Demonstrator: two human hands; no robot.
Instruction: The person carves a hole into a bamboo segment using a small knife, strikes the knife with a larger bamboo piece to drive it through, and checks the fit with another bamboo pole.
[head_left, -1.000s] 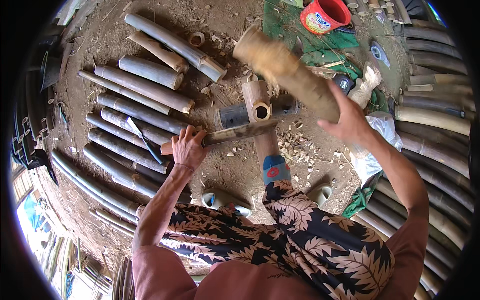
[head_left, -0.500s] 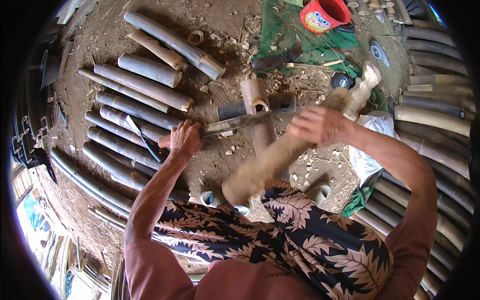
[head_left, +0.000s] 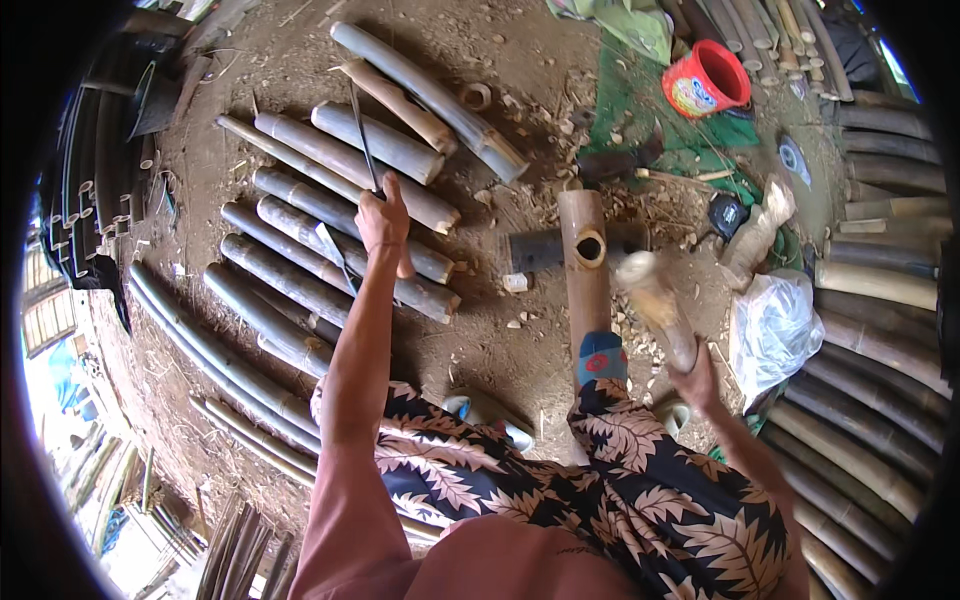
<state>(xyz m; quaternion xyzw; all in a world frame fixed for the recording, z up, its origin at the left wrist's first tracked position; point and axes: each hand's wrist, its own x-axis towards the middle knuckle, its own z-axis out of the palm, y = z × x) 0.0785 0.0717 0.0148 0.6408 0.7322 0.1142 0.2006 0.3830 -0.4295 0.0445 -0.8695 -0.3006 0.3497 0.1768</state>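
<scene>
My left hand (head_left: 383, 215) is closed round the wooden handle of a machete, its blade (head_left: 363, 135) pointing away over the bamboo pieces on the left. In my right hand (head_left: 697, 380) is a wooden club (head_left: 658, 305), gripped by its narrower end near my right knee. Between the hands, a brown bamboo length (head_left: 585, 300) with a round hole near its far end lies across a dark bamboo piece (head_left: 535, 251). My foot in a blue sock (head_left: 602, 358) rests on its near part.
Several cut bamboo lengths (head_left: 330, 205) lie in rows at left, a second knife (head_left: 335, 255) among them. Stacked bamboo (head_left: 870, 400) lines the right side. A red bucket (head_left: 705, 80), a tape measure (head_left: 727, 214) and a clear plastic bag (head_left: 775, 325) sit nearby. Wood chips litter the dirt.
The machete has come off the holed bamboo and swung up and left, its blade now pointing away. The club has dropped closer to my right knee. The view has shifted.
</scene>
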